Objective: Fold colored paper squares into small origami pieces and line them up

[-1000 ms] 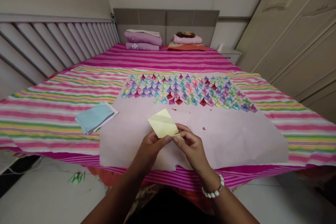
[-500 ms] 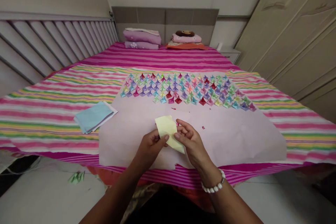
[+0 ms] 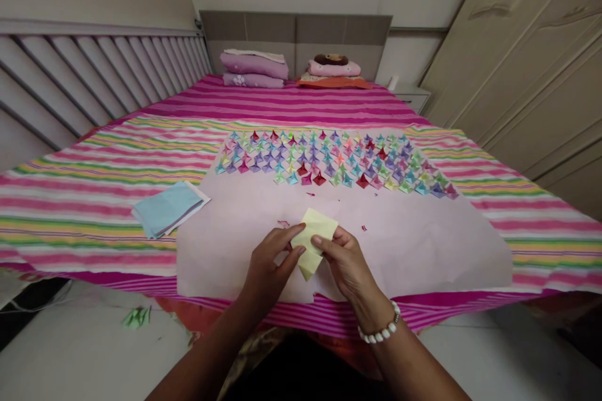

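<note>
A pale yellow sheet of paper is held between both hands above the pinkish-white backing sheet. My left hand pinches its left edge with thumb and fingers. My right hand grips the right side, thumb on top and fingers behind. The paper's lower end narrows to a folded point. Beyond the hands, many small folded paper pieces in mixed colours stand in rows on the backing sheet. To the left lies a stack of blue and white paper sheets.
Small red scraps lie on the backing sheet. A striped bedspread covers the bed. Folded purple bedding and a pink pile rest by the headboard. A green folded paper piece lies on the floor at left.
The yellow paper has been turned, its broad end shifting right and a folded point now showing below. My left-hand fingers have come over its front; both hands stay near the same place.
</note>
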`<state>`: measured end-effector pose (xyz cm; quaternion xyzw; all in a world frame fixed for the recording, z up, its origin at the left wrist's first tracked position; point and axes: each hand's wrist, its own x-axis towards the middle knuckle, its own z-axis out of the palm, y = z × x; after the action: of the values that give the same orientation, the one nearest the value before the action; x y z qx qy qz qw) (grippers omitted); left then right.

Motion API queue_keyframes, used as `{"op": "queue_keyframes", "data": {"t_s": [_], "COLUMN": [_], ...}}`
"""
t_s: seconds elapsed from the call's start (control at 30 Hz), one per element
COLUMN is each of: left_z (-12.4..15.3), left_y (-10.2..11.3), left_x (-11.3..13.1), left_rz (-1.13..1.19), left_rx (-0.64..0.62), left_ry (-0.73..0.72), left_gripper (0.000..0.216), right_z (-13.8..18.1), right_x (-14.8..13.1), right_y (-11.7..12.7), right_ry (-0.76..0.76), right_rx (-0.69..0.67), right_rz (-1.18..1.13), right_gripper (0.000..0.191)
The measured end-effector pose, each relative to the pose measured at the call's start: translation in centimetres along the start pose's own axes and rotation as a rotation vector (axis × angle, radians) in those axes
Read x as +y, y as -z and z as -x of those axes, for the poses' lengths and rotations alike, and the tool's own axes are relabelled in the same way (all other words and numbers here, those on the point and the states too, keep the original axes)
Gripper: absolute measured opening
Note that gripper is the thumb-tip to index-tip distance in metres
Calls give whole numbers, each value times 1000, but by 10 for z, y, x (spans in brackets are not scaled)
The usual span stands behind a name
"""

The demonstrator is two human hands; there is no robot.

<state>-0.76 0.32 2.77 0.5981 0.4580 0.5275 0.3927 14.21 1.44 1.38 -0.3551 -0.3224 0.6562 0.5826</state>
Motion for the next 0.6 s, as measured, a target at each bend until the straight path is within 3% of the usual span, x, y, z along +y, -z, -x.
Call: {"op": "queue_keyframes", "data": {"t_s": [0.17, 0.33, 0.4, 0.5, 0.6], "left_z": [-2, -3, -3, -4, -4], "left_y": [2, 3, 3, 2, 1], "left_x": [-2, -5, -7, -10, -12], "left_rz": [-17, 11, 80, 218, 306], "left_rx": [4, -18, -30, -64, -68], "left_ry": [4, 67, 145, 311, 395], "left_gripper": [32, 15, 14, 19, 19], "right_z": [1, 0, -2, -2, 0], "right_x": [0, 1, 1, 0, 2], "right_y": [2, 5, 5, 4, 1], "right_ry": [29, 96, 128, 140, 71], "right_rx": [-5, 13, 48, 94, 32], "right_rz": [53, 104, 107, 98, 76], "right_gripper": [24, 18, 25, 52, 65]}}
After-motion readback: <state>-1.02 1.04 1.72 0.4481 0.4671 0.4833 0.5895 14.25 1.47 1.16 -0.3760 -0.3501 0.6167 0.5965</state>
